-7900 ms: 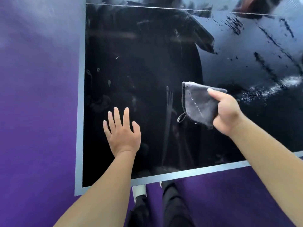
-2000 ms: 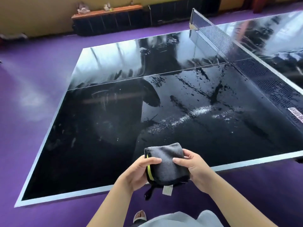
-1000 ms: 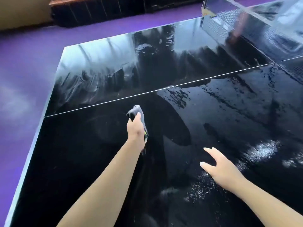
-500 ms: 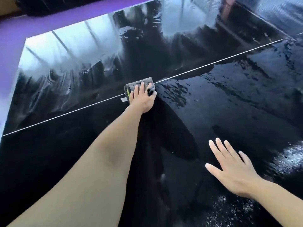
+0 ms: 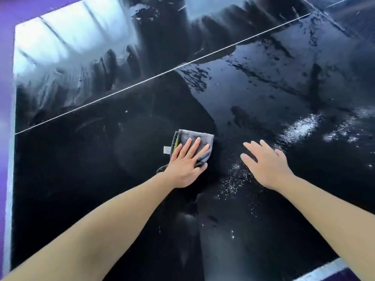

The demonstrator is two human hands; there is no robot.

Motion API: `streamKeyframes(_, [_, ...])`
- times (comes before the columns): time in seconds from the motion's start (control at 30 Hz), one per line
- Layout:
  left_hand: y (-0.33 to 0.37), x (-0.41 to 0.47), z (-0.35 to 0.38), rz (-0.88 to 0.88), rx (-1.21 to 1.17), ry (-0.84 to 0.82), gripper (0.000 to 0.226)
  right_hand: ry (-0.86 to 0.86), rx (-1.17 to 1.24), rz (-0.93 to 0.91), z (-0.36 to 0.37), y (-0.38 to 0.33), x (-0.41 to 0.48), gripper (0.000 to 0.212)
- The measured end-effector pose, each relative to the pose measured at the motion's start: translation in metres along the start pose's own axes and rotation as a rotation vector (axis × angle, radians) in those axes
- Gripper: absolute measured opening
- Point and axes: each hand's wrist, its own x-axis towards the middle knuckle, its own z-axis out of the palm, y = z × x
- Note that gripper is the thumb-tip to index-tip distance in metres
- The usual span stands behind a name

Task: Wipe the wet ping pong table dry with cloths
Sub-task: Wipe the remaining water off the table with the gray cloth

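Note:
A black, glossy ping pong table (image 5: 101,151) fills the view, with a white centre line (image 5: 166,71) running diagonally across it. A folded grey cloth (image 5: 194,138) with a yellow-green edge and a white tag lies flat on the table. My left hand (image 5: 185,161) presses on it with straight fingers. My right hand (image 5: 265,161) lies flat on the bare table to the right of the cloth, fingers spread. Water drops and streaks (image 5: 300,126) glisten to the right and beyond the line.
The table's pale left edge (image 5: 10,179) borders purple floor (image 5: 4,78). The near edge (image 5: 324,270) shows at the bottom right. Net mesh (image 5: 357,19) is at the top right corner.
My left hand has drawn the cloth back from the centre line toward me. My right hand stays flat on the table.

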Motion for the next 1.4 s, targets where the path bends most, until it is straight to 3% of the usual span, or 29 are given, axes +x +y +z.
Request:
streamKeyframes(0.27, [0.125,-0.142,0.115,0.118,-0.006,-0.005,0.064,0.039,0.045,0.129,0.064,0.095,-0.171,0.056])
streamKeyframes(0.47, [0.235,-0.225,0.197,0.148,0.095,-0.157,0.069,0.032,0.229,0.233,0.103,0.167,-0.279,0.055])
streamKeyframes(0.57, [0.274,-0.239,0.201,0.185,-0.038,-0.122,0.063,0.043,0.378,0.291,0.109,0.189,-0.320,0.054])
streamKeyframes(0.67, [0.305,-0.249,0.193,0.006,-0.295,-0.359,0.060,0.087,0.595,0.311,0.108,0.201,-0.356,0.054])
streamKeyframes(0.73, [0.321,-0.259,0.187,-0.161,-0.478,-0.401,0.060,0.124,0.716,0.310,0.104,0.208,-0.376,0.053])
streamKeyframes(0.83, [0.343,-0.279,0.181,-0.374,-1.044,-0.425,0.048,0.159,0.814,0.306,0.100,0.218,-0.393,0.050])
streamKeyframes(0.9, [0.347,-0.286,0.168,-0.560,-1.345,-0.362,0.041,0.163,0.846,0.312,0.097,0.220,-0.397,0.049])
streamKeyframes(0.93, [0.344,-0.286,0.161,-0.611,-1.461,-0.310,0.048,0.165,0.854,0.306,0.095,0.219,-0.396,0.049])
streamKeyframes(1.07, [0.315,-0.272,0.119,-0.668,-1.762,-0.076,0.044,0.145,0.852,0.227,0.088,0.199,-0.383,0.048])
streamKeyframes(1.17, [0.270,-0.255,0.075,-0.632,-1.962,0.203,0.044,0.090,0.824,0.174,0.087,0.182,-0.368,0.047])
streamKeyframes(1.27, [0.203,-0.239,0.038,-0.573,-1.820,0.499,0.035,0.058,0.763,0.152,0.089,0.171,-0.355,0.046])
streamKeyframes(1.33, [0.160,-0.230,0.024,-0.556,-1.438,0.611,0.030,0.048,0.719,0.149,0.089,0.166,-0.348,0.045])
streamKeyframes(1.4, [0.126,-0.218,0.035,-0.534,-0.986,0.586,0.037,0.035,0.665,0.146,0.088,0.163,-0.341,0.047])
